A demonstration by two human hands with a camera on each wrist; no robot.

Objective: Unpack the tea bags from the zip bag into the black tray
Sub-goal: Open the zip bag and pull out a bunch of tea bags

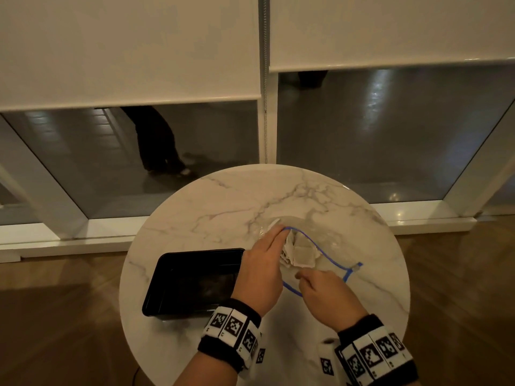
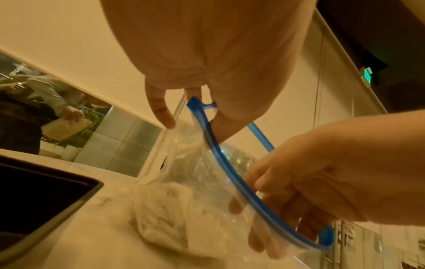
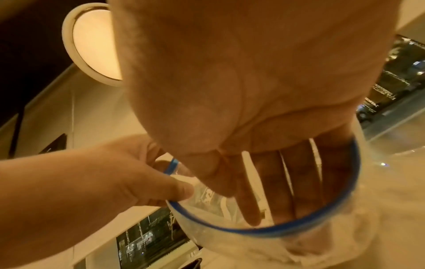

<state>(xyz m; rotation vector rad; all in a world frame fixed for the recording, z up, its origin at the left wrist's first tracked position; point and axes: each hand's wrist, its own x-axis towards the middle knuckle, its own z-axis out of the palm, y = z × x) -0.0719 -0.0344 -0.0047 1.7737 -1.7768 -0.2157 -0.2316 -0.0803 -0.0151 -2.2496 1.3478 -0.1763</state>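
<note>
Clear plastic with a blue zip rim, the zip bag [image 1: 320, 246] lies on the marble counter [image 1: 223, 207] at about three o'clock from the one black tray [image 1: 192, 282], just beside it, its mouth pulled wide. From the head view the left hand [image 1: 262, 271] holds the rim's far-left edge and the right hand [image 1: 328, 296] the near edge, with a clump of pale tea bags [image 1: 299, 253] between them; their number cannot be counted. Only the left wrist view shows the left grip clamped on the blue rim [image 2: 207, 123], thumb and fingers pinching it, and the tea bags [image 2: 165, 214] heaped low inside the bag on the counter. Only the right wrist view shows the right hand's fingers [image 3: 282, 185] lying fairly straight inside the mouth, thumb outside, the plastic caught between. Two hands, one bag, one tray, both wrists in marker bands.
</note>
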